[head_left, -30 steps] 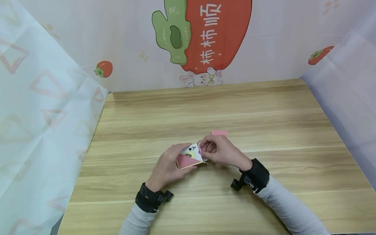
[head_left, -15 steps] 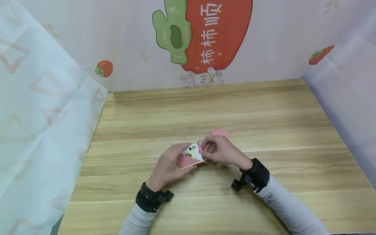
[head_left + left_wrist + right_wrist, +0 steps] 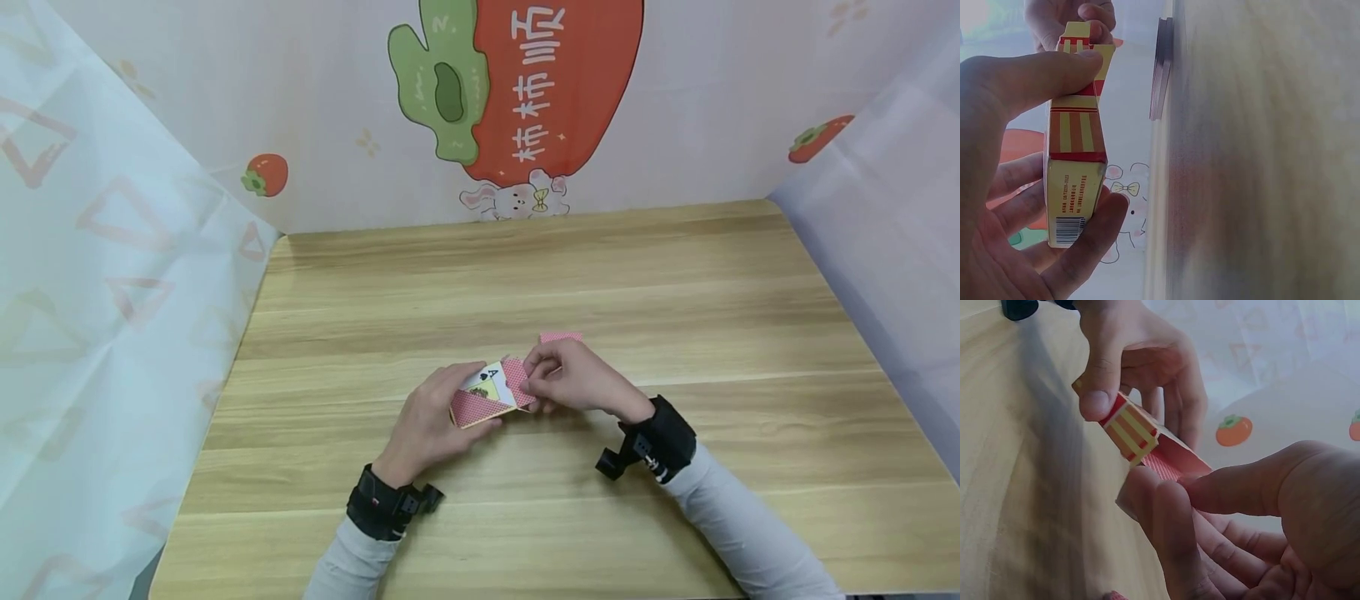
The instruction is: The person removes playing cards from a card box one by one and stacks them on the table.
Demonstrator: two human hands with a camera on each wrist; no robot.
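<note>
My left hand (image 3: 431,421) grips a playing card box (image 3: 480,404), whose face shows an ace of spades and a red pattern. In the left wrist view, its yellow bottom end with a barcode faces the camera, and the thumb lies along the striped side. At the box's open end, my right hand (image 3: 573,379) pinches red-backed playing cards (image 3: 516,373) between thumb and fingers. They stick partly out of the box. In the right wrist view, the cards (image 3: 1161,467) show between the box's flaps and the right fingertips; the rest is hidden inside.
A small stack of red-backed cards (image 3: 560,337) lies on the wooden table (image 3: 375,300) just beyond the right hand, which partly covers it. Printed cloth (image 3: 330,108) hangs behind the table and along both sides.
My right hand has moved slightly right, and more of the red-backed cards shows out of the box. The left hand and box have barely moved.
</note>
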